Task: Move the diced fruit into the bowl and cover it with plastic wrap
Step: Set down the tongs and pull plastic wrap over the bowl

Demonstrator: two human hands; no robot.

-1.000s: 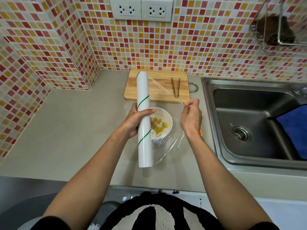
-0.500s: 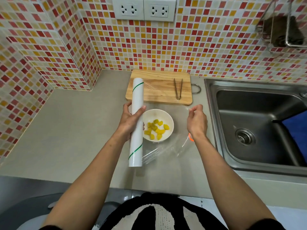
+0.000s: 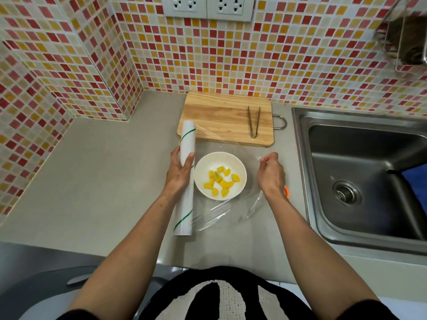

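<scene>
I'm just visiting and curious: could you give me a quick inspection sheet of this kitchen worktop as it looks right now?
Surface: grey counter, no spills seen.
Job's things: white bowl holding the diced fruit; plastic wrap pulled from the roll across the bowl.
Clutter: cutting board with tongs on it; small orange item partly hidden behind the right wrist.
Hands: left hand grips the roll; right hand pinches the wrap's edge.
Cables: nothing seen.
Surroundings: tiled wall, sockets, sink.
</scene>
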